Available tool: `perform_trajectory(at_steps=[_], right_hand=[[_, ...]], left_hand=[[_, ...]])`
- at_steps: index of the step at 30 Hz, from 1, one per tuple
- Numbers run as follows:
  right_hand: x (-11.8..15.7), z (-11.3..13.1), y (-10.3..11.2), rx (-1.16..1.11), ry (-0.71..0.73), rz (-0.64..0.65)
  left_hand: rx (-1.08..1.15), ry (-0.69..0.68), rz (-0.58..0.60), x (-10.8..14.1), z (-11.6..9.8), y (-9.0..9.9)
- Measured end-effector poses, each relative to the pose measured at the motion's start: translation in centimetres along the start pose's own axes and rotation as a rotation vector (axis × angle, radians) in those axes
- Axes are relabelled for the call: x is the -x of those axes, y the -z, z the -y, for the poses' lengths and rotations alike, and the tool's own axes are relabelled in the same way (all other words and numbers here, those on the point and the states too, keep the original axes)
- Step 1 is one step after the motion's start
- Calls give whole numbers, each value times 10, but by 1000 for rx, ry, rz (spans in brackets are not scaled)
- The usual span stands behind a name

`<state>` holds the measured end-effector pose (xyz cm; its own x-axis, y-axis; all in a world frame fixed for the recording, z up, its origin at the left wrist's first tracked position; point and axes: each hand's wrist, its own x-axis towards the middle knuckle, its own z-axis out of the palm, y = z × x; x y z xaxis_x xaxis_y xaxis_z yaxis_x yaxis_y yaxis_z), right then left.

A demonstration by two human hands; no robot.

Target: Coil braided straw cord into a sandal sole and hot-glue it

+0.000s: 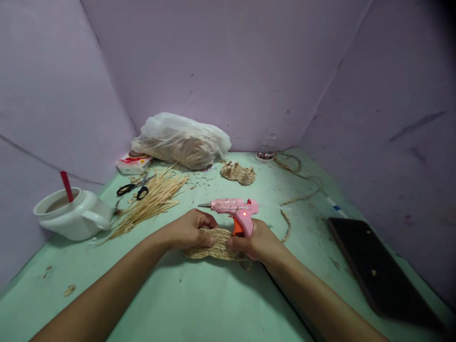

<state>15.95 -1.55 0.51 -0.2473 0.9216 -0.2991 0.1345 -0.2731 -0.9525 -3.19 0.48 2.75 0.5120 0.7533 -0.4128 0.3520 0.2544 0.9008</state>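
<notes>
A coiled straw-rope piece, wavy in outline, is held level over the green table, close in front of me. My left hand is closed on its left part, thumb on top. My right hand grips a pink glue gun, its nozzle pointing left and a small light glowing on its side. The right thumb also presses the right part of the straw piece. A clear glue stick sticks out of the gun's back. Behind lies a similar woven straw piece with small bits on its top.
Loose straw and black-handled scissors lie at left, near a white pot holding a red stick. A plastic bag rests by the back wall. Twisted rope, a small bead container and a dark phone are at right.
</notes>
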Motion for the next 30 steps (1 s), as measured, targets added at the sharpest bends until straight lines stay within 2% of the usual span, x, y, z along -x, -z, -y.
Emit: perform_trajectory(at_steps=[2, 3, 6, 7, 8, 11, 12, 15, 16, 18, 22, 26, 30], right_hand=[[-1, 0, 2, -41, -19, -44], [-1, 1, 3, -94, -29, -88], [0, 5, 6, -326, -42, -257], [1, 7, 6, -393, -34, -302], [1, 8, 6, -435, -18, -335], [3, 10, 1, -468, 14, -368], [4, 10, -1, -474, 18, -359], [8, 8, -7, -465, 22, -288], [8, 6, -8, -447, 25, -261], [8, 4, -4, -393, 25, -243], [9, 1, 17, -287, 42, -370], [16, -1, 39, -186, 96, -425], [25, -9, 47, -153, 100, -362]], left_hand=[[38, -18, -94, 1, -7, 4], [101, -48, -216, 3, -10, 5], [447, -183, -679, 12, -16, 1], [575, -196, -755, 15, -16, -5], [691, -177, -757, 17, -16, -12], [914, 7, -528, 16, -13, -40], [942, 35, -500, 13, -11, -50], [935, -37, -559, -2, -5, -68], [929, -47, -618, -7, -3, -69], [912, -58, -695, -12, 1, -67], [887, -35, -761, -12, 8, -52], [887, 11, -627, -9, 9, -42], [904, 32, -539, -9, 8, -40]])
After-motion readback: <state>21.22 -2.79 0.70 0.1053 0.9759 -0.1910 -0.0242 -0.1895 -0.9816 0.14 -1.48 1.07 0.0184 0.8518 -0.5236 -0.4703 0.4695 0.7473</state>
